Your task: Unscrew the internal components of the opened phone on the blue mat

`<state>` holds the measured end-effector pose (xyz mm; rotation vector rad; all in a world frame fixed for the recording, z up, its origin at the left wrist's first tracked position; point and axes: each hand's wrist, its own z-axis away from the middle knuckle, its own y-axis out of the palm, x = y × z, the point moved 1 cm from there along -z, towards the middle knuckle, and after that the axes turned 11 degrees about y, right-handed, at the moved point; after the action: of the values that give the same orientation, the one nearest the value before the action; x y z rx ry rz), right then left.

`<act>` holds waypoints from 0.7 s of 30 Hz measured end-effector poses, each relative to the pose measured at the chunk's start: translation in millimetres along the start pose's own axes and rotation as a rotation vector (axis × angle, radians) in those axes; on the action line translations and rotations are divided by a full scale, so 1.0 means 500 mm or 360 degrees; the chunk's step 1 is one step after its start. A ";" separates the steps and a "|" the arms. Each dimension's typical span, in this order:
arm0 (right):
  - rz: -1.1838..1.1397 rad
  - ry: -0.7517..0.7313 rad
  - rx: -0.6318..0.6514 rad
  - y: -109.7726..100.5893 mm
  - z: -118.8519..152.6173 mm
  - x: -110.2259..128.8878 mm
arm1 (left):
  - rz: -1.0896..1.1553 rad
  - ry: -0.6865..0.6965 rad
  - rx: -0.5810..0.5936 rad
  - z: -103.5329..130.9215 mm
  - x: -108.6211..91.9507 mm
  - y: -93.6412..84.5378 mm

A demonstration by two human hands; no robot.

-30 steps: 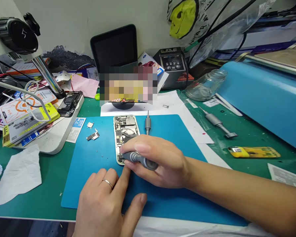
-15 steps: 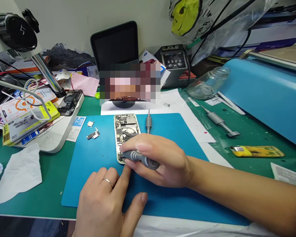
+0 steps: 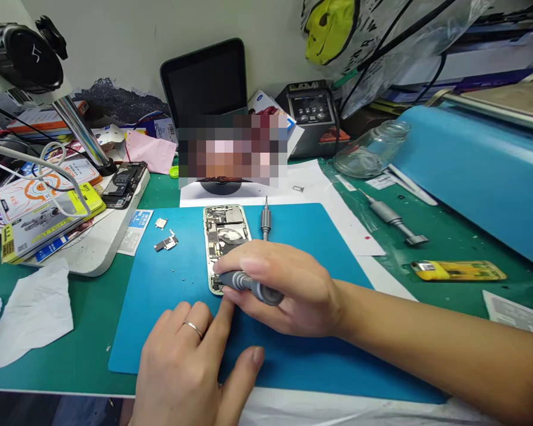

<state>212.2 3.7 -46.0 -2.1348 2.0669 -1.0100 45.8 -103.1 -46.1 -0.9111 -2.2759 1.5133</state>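
An opened phone (image 3: 226, 236) lies upright on the blue mat (image 3: 160, 313), its inner parts showing. My right hand (image 3: 288, 284) is closed around a grey screwdriver (image 3: 249, 285), whose front end is over the phone's lower part; the tip is hidden. My left hand (image 3: 190, 361) rests palm down on the mat, thumb spread, index fingertip by the phone's bottom edge and touching the right hand's fingers. Small metal pieces (image 3: 166, 241) and tiny screws lie left of the phone. A second screwdriver (image 3: 265, 219) lies just right of it.
Another screwdriver (image 3: 393, 219), a glass jar (image 3: 373, 151) and a yellow item (image 3: 459, 271) are at the right. A second opened phone (image 3: 124, 184) and boxes (image 3: 48, 222) sit on a white base at the left. A tissue (image 3: 31, 316) lies front left. A dark screen stands behind.
The whole view has shifted slightly, so things appear a little further left. Both hands keep nearly the same pose at the phone.
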 end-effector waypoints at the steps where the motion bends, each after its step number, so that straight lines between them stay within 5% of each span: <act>1: -0.0001 -0.0002 -0.0003 0.000 0.000 0.000 | 0.0000 -0.0002 0.0001 0.000 0.000 0.000; 21: 0.0001 0.0021 -0.0021 0.001 0.001 0.000 | -0.0017 -0.0008 0.0003 0.000 -0.003 -0.003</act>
<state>211.8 3.4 -46.4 -2.1390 2.0858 -1.0157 46.4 -104.4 -44.7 -0.8945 -2.2790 1.5148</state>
